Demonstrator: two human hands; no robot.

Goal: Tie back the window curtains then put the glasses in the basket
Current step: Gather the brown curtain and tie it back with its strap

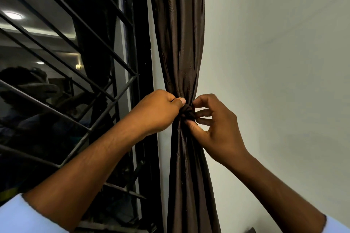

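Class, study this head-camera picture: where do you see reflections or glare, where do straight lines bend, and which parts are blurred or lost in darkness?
Head view: ceiling lights glare in the window glass, which mirrors a dim room; wide-angle distortion tilts the window bars; the pale sleeve at the bottom edge is soft; the knot between the left hand and right hand sinks into shadow on the dark curtain.

The curtain (180, 43) runs off the top and bottom edges. The left hand (157, 112) hides its own fingertips behind the gathered cloth, and the knot (186, 112) sits half covered between both hands. Window glass (47, 81) shows only murky reflections.
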